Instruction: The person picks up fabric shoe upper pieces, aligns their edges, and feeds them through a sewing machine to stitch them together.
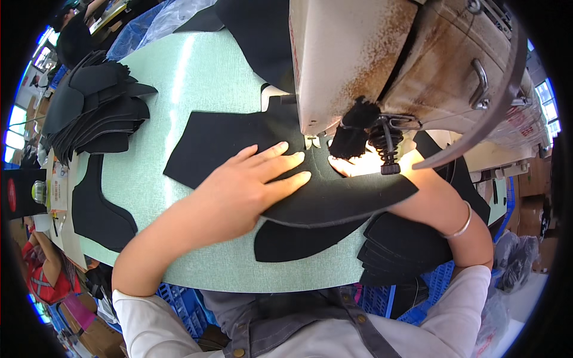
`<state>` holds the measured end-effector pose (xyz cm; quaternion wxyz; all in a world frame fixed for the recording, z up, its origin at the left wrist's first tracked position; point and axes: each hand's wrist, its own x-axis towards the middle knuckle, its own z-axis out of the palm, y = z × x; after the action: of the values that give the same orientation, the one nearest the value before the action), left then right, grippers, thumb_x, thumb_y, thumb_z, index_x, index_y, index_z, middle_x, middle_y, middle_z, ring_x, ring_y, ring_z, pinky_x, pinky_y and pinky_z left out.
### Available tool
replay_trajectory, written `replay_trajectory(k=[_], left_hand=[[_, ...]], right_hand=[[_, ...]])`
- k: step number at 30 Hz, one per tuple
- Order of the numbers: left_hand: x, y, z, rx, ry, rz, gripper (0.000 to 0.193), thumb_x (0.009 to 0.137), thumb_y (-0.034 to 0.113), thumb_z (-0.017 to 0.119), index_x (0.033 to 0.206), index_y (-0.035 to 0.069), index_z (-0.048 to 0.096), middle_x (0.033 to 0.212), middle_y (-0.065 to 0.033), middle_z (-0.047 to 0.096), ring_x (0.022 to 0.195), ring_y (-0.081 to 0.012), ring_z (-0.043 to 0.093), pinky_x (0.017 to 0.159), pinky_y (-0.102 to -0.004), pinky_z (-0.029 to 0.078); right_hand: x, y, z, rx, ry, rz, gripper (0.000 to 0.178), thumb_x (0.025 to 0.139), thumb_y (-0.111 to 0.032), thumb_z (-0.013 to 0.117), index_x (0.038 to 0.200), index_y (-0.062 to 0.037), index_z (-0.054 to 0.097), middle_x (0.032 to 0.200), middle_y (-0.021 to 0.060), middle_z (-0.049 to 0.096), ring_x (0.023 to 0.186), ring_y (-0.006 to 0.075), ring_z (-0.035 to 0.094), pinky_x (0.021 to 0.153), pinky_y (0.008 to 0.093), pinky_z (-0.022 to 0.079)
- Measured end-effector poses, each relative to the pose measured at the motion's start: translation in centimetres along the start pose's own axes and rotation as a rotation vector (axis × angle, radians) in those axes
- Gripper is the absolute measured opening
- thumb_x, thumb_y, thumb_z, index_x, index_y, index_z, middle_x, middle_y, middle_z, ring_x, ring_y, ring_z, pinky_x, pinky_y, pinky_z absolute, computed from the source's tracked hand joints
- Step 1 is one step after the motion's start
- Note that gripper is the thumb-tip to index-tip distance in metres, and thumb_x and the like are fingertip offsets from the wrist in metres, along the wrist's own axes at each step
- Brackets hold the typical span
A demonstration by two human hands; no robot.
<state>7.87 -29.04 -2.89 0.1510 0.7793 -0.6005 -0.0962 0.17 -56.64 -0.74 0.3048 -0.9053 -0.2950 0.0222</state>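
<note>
A black, curved fabric panel (340,200) lies under the head of a sewing machine (352,59), with a pale seam line running down near the presser foot (312,142). My left hand (250,182) rests flat on the panel, left of the foot, its fingers spread. On the other side my right hand (364,164) reaches in beneath the machine's arm, fingertips stretched out on the fabric. Bright lamp light and the tension spring (387,143) hide part of this hand. Another black piece (298,241) sticks out under the panel's near edge.
A stack of black cut pieces (98,104) sits at the far left, above a single curved piece (98,206). More layered black pieces (403,247) lie by my right forearm. Blue crates (179,307) stand below the table's edge. A person in red (45,268) is off to the left.
</note>
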Motion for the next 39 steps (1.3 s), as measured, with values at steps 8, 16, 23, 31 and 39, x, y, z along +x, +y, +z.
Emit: replay_trajectory(k=[8, 16, 23, 31, 39], left_hand=[[-0.2, 1.7, 0.5, -0.005, 0.092, -0.111, 0.049, 0.075, -0.001, 0.064, 0.124, 0.003, 0.061, 0.124, -0.0147, 0.056, 0.128, -0.0347, 0.052, 0.103, -0.0487, 0.044], [-0.2, -0.3, -0.8, -0.057, 0.015, -0.072, 0.058, 0.071, -0.011, 0.061, 0.126, 0.009, 0.063, 0.133, -0.0128, 0.055, 0.134, -0.0335, 0.046, 0.11, -0.0482, 0.04], [0.0, -1.7, -0.8, -0.086, 0.011, -0.033, 0.062, 0.066, -0.014, 0.06, 0.122, 0.013, 0.067, 0.138, -0.0135, 0.053, 0.136, -0.0333, 0.045, 0.112, -0.0502, 0.038], [0.4, 0.9, 1.3, 0.001, 0.131, -0.111, 0.054, 0.072, -0.004, 0.065, 0.124, 0.006, 0.062, 0.128, -0.013, 0.056, 0.131, -0.0365, 0.049, 0.107, -0.0498, 0.043], [0.6, -3.2, 0.5, -0.279, 0.085, -0.02, 0.063, 0.067, -0.018, 0.058, 0.119, 0.015, 0.069, 0.133, -0.01, 0.057, 0.138, -0.0349, 0.043, 0.115, -0.0512, 0.035]], right_hand=[[-1.0, -0.7, 2.3, -0.14, 0.02, -0.051, 0.036, 0.071, -0.001, 0.064, 0.106, 0.0026, 0.065, 0.093, 0.0162, 0.063, 0.089, 0.0324, 0.063, 0.081, 0.0397, 0.05], [-0.3, 0.6, -0.1, -0.341, -0.155, -0.112, 0.049, 0.072, -0.005, 0.06, 0.119, -0.0105, 0.07, 0.082, 0.0112, 0.064, 0.069, 0.0272, 0.06, 0.069, 0.0374, 0.047], [-1.1, 3.4, -0.9, -0.282, -0.142, -0.068, 0.051, 0.074, -0.005, 0.061, 0.12, -0.0225, 0.072, 0.07, 0.0089, 0.059, 0.06, 0.0278, 0.049, 0.065, 0.0376, 0.043], [-0.6, -1.8, 3.0, -0.707, -0.162, -0.044, 0.06, 0.072, -0.004, 0.062, 0.132, -0.0052, 0.058, 0.141, 0.0099, 0.055, 0.113, 0.0255, 0.063, 0.081, 0.0341, 0.056], [-0.3, 1.2, 1.8, -0.56, -0.048, -0.08, 0.03, 0.075, -0.01, 0.065, 0.105, -0.0112, 0.071, 0.084, 0.0096, 0.063, 0.069, 0.0242, 0.062, 0.064, 0.0385, 0.049]])
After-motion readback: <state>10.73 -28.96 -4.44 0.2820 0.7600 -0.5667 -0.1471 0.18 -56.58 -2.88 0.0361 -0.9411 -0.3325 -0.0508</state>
